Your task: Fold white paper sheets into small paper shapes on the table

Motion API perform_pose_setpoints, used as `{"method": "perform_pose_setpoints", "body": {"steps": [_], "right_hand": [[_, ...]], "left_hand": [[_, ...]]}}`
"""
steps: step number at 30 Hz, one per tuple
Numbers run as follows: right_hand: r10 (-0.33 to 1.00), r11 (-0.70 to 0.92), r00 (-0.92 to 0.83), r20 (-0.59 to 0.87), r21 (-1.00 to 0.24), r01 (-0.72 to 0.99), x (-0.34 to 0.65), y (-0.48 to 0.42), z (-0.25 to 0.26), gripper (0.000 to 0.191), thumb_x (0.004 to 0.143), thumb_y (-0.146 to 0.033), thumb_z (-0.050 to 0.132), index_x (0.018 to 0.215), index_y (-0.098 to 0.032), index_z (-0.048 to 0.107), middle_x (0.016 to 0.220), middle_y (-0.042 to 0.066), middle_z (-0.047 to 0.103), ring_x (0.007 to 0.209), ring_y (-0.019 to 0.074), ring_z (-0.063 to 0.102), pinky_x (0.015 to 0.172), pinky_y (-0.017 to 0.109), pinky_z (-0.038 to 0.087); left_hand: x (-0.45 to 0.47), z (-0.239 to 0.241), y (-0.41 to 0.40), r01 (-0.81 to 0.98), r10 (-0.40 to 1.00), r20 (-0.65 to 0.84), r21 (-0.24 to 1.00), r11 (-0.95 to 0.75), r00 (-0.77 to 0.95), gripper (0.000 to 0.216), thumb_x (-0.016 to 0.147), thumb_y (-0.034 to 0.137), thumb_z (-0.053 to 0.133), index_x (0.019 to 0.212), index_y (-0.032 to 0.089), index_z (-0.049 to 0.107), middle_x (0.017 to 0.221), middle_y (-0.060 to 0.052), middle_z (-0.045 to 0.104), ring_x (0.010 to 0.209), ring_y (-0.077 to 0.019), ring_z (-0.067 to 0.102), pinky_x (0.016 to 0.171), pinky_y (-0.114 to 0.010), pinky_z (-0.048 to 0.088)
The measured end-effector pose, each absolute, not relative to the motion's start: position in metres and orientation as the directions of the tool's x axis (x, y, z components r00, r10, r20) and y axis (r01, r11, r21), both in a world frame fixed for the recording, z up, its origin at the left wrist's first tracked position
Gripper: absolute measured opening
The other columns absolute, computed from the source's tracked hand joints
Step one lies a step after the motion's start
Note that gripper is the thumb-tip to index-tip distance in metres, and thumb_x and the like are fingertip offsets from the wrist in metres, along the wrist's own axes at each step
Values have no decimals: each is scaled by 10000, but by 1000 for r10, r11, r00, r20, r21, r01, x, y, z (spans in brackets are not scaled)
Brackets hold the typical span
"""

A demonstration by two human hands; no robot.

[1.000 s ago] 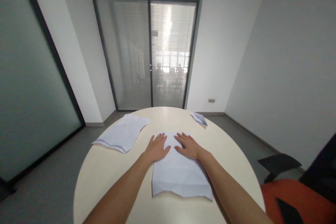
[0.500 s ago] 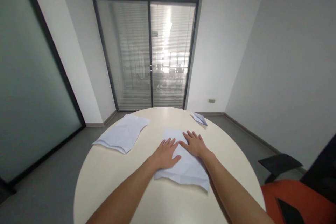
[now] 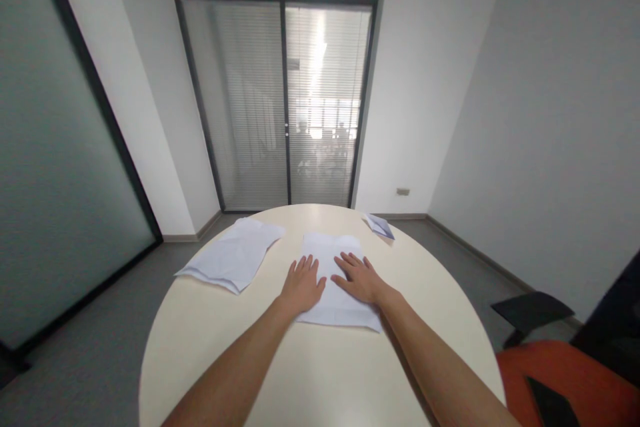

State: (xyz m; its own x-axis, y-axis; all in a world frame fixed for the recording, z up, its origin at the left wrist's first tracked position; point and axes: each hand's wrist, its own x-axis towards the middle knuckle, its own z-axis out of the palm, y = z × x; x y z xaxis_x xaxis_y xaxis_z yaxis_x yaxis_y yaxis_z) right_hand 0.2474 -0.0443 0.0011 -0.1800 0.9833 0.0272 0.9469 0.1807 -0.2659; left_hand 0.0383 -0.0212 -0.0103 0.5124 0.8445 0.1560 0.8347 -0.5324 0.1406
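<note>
A creased white sheet of paper [image 3: 327,257] lies flat on the round cream table [image 3: 210,347], near its middle. My left hand [image 3: 301,285] rests palm down on the sheet's left side, fingers stretched out and slightly apart. My right hand [image 3: 359,278] lies flat on the sheet's right side, fingers also extended. Both forearms reach in from the near edge of the table.
A loose pile of white sheets [image 3: 231,257] sits at the table's far left. A small folded paper piece [image 3: 379,225] lies at the far right edge. An orange chair [image 3: 565,383] stands at the lower right. Glass sliding doors with blinds [image 3: 285,100] are behind the table.
The sheet has slid away from me across the table and turned square under both flat hands. Half a second ago it lay skewed, with my hands further right.
</note>
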Motion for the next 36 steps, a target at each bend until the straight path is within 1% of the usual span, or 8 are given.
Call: {"method": "perform_pose_setpoints", "body": {"steps": [2, 8, 13, 17, 21, 27, 31, 36], "right_hand": [[987, 154, -158, 6, -272, 950, 249, -44, 0, 790, 939, -706, 341, 1567, -228, 318, 1649, 95, 220, 1524, 325, 159, 1205, 580, 70], [995, 96, -102, -9, -262, 960, 255, -39, 1, 811, 935, -718, 336, 1571, -216, 306, 1652, 111, 204, 1526, 338, 143, 1198, 594, 74], [991, 131, -127, 31, -262, 956, 256, -38, 1, 766, 937, -715, 348, 1541, -244, 382, 1635, 125, 260, 1508, 373, 191, 1182, 629, 74], [988, 155, -157, 12, -260, 953, 258, -39, 2, 818, 906, -768, 350, 1552, -267, 357, 1643, 117, 236, 1513, 386, 161, 1180, 642, 42], [987, 156, -162, 0, -264, 952, 260, -38, 2, 865, 875, -804, 368, 1557, -273, 343, 1647, 109, 223, 1515, 381, 154, 1180, 647, 26], [990, 139, -128, 59, -257, 956, 257, -37, 2, 780, 904, -736, 421, 1517, -254, 422, 1618, 117, 308, 1493, 376, 230, 1179, 645, 69], [993, 102, -85, 80, -238, 966, 258, -36, 2, 736, 928, -678, 443, 1509, -226, 431, 1600, 131, 346, 1474, 390, 272, 1171, 654, 103], [984, 102, -71, 166, -191, 976, 256, -33, 5, 616, 968, -562, 453, 1480, -221, 466, 1562, 136, 414, 1458, 357, 321, 1178, 629, 126]], "left_hand": [[37, -10, -19, 840, 851, 146, 148, -523, 505, 618, 991, 458, 306, 1509, 129, 382, 1597, -163, 336, 1492, -322, 274, 1211, -531, 205], [37, -10, -15, 830, 845, 122, 161, -534, 520, 667, 978, 527, 318, 1530, 154, 352, 1615, -148, 302, 1508, -324, 227, 1216, -546, 170], [37, -11, -12, 831, 847, 139, 168, -531, 513, 644, 980, 528, 321, 1518, 178, 379, 1608, -135, 325, 1502, -320, 246, 1211, -553, 170], [37, -11, -12, 839, 856, 151, 173, -516, 495, 640, 978, 530, 332, 1506, 176, 395, 1603, -129, 340, 1495, -317, 263, 1216, -545, 169], [39, -12, -11, 846, 860, 184, 172, -505, 476, 621, 977, 518, 349, 1479, 161, 431, 1580, -133, 384, 1474, -316, 308, 1216, -539, 176], [40, -12, -10, 840, 841, 286, 169, -516, 459, 600, 968, 496, 392, 1450, 148, 464, 1519, -139, 471, 1423, -319, 381, 1221, -520, 179], [42, -12, -14, 803, 809, 301, 177, -568, 506, 650, 950, 541, 415, 1479, 163, 432, 1558, -130, 418, 1452, -319, 343, 1224, -515, 187], [42, -18, -16, 782, 806, 167, 193, -592, 569, 731, 957, 621, 343, 1532, 170, 362, 1621, -134, 295, 1507, -333, 227, 1217, -527, 201]]}}
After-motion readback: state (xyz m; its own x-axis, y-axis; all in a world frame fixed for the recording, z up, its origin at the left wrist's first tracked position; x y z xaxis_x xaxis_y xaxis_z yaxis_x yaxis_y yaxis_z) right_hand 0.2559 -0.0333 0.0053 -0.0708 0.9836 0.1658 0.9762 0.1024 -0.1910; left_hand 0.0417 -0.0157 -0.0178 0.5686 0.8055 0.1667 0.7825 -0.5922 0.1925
